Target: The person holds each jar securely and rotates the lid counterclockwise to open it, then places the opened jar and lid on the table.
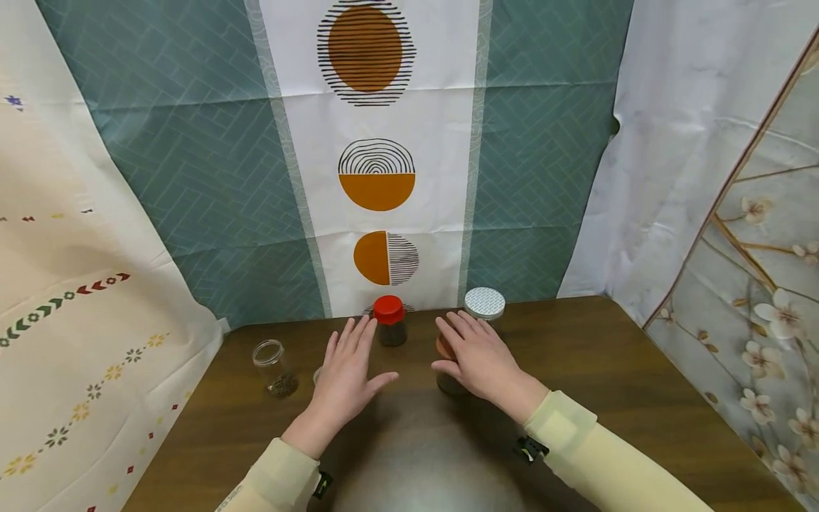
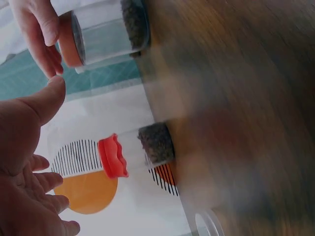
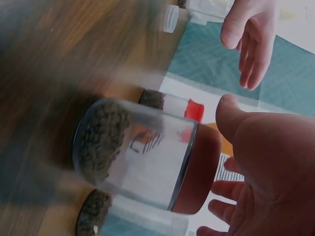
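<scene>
Left hand [image 1: 345, 384] hovered, fingers spread, near red-lidded glass jar [image 1: 392, 323] | right hand [image 1: 483, 363] hung, fingers loosely extended, beside brown-lidded glass jar [image 3: 140, 152], contact unclear | white-lidded jar [image 1: 484, 303] stood behind

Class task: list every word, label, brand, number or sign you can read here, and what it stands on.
No text is readable.
Left sleeve: small print, too small to read.
Left wrist device and right wrist device: green marks, unreadable.
Brown-lidded jar, red-lidded jar: no writing visible.
</scene>
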A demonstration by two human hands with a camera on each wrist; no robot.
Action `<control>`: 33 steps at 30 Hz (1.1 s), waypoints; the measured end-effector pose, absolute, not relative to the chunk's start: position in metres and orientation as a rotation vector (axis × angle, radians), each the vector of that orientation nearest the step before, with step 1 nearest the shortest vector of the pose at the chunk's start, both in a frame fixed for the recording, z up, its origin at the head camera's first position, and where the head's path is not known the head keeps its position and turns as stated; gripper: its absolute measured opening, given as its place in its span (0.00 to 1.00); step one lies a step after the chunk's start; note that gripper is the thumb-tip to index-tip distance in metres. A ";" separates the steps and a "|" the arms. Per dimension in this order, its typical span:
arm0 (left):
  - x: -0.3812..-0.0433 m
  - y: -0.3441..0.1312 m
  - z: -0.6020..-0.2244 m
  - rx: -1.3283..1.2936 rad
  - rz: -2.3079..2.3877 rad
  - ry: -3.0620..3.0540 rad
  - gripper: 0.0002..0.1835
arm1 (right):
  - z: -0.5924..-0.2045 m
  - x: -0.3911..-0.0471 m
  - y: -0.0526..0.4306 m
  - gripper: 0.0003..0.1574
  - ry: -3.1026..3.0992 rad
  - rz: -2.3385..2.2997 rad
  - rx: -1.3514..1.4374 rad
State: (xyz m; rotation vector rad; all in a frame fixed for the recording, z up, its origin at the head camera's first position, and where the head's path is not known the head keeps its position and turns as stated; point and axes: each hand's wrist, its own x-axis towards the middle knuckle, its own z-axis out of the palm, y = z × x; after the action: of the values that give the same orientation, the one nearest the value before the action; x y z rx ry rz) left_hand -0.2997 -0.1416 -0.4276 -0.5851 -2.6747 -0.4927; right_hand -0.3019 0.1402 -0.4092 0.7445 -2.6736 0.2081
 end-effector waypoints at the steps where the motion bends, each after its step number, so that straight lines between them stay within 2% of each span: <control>1: -0.299 -0.141 -0.428 -0.591 -0.503 -2.674 0.59 | -0.410 -0.302 0.142 0.52 -2.678 0.214 0.744; 20: -0.302 -0.120 -0.438 -0.666 -0.654 -2.759 0.58 | -0.417 -0.300 0.159 0.53 -2.702 0.306 0.759; 33: -0.301 -0.114 -0.445 -0.718 -0.765 -2.756 0.57 | -0.420 -0.301 0.159 0.44 -2.657 0.238 0.785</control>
State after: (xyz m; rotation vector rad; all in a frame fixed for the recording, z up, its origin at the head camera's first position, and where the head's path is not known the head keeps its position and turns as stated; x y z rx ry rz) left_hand -0.3008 -0.1137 -0.4445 -0.7181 -2.7564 -0.7649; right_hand -0.3005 0.1593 -0.4204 0.7854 -2.6569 0.2375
